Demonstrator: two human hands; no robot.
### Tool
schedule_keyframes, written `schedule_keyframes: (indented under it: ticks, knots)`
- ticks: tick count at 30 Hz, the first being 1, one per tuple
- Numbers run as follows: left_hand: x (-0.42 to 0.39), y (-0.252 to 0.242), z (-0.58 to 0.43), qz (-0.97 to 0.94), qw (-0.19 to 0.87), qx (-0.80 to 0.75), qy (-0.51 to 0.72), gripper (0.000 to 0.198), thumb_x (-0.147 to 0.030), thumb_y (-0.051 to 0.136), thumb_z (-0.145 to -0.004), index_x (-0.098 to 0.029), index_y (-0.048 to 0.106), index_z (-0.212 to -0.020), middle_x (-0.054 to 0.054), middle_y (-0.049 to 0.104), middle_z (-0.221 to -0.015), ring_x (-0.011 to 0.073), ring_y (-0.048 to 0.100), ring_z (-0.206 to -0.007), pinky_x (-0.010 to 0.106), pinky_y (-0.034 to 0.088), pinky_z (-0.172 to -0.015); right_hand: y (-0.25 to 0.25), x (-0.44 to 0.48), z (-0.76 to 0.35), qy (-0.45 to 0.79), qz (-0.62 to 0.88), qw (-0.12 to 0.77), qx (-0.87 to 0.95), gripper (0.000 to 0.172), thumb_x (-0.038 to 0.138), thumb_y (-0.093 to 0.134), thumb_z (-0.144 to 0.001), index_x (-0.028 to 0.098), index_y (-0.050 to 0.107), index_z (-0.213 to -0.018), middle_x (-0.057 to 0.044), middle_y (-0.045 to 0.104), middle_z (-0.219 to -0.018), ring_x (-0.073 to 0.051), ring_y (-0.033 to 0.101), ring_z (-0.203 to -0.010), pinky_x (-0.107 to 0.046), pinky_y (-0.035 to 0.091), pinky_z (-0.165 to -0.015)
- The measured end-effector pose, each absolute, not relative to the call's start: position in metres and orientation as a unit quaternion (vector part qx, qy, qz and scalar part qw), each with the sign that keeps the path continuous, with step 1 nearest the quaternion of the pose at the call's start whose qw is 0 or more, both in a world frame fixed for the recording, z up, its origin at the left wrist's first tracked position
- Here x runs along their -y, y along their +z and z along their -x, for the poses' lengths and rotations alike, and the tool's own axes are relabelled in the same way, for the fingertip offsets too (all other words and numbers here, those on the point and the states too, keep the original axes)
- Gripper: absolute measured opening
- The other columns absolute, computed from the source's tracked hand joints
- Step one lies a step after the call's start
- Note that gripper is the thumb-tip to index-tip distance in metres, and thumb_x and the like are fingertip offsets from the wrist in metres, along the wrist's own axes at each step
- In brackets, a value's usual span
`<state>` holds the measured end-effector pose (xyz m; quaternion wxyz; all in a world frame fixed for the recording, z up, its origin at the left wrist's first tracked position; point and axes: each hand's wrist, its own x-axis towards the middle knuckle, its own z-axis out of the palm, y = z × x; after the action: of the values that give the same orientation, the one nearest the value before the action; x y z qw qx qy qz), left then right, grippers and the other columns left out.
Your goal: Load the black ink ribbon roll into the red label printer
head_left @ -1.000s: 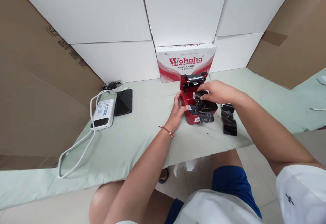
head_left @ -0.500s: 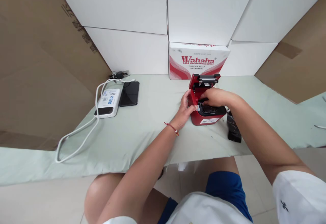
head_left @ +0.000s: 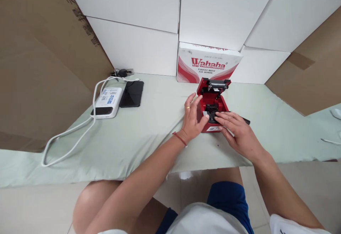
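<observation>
The red box [head_left: 213, 104] sits between the two hands — just to the right of the left hand [head_left: 192, 118] and just beyond the fingertips of the right hand [head_left: 241, 134]. Its hinged lid [head_left: 217, 86] stands raised on the side away from both hands, and black parts show inside, directly ahead of the right fingertips. A white label [head_left: 212, 129] on the box's near face lies just left of the right thumb. A black strip [head_left: 245, 120] juts out past the right knuckles; whether it touches that hand cannot be told.

The left hand is spread wide, not closed around anything, with its fingers bent and pointing away along the box's left side and its thumb reaching across to the near left corner. The left forearm comes up from the lower left, a red cord bracelet [head_left: 179, 139] at the wrist. The right hand is palm down, fingers nearly straight and close together, grasping nothing that shows — the fingertips lie over the near part of the box, with the thumb lower, by its front edge. How firmly they press cannot be seen. The right forearm rises from the lower right.

Beyond both hands, a Wahaha carton [head_left: 209, 63] stands behind the lid. Well left of the left hand lie a dark phone [head_left: 132, 94] and a white power bank [head_left: 107, 102].
</observation>
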<state>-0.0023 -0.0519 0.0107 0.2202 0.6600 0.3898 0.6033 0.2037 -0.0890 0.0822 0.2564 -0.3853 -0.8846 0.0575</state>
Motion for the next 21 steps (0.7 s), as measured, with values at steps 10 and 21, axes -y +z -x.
schedule_keyframes:
  ticks: [10, 21]
  knots:
    - [0.079, 0.014, -0.016, -0.779, -0.027, -0.353, 0.518, 0.034, -0.024, 0.060, -0.086, -0.028, 0.073, -0.117, 0.008, 0.074, -0.105, 0.0306, 0.063, -0.114, 0.053, 0.044, -0.105, 0.112, 0.053, -0.207, 0.040, 0.498, 0.366, 0.785, 0.038, 0.041, 0.042, -0.106, 0.029, 0.068, -0.131, -0.006, 0.070, -0.139, -0.024, 0.062, -0.134, -0.045, 0.046, -0.117]
    - [0.079, 0.010, -0.014, -0.763, 0.015, -0.353, 0.541, 0.028, -0.022, 0.062, -0.088, -0.037, 0.073, -0.109, 0.004, 0.068, -0.121, 0.0284, 0.051, -0.128, 0.053, 0.037, -0.110, 0.098, -0.002, -0.195, 0.058, 0.509, 0.409, 0.755, 0.052, 0.051, 0.033, -0.108, 0.024, 0.075, -0.122, -0.010, 0.072, -0.122, -0.022, 0.066, -0.118, -0.038, 0.052, -0.106]
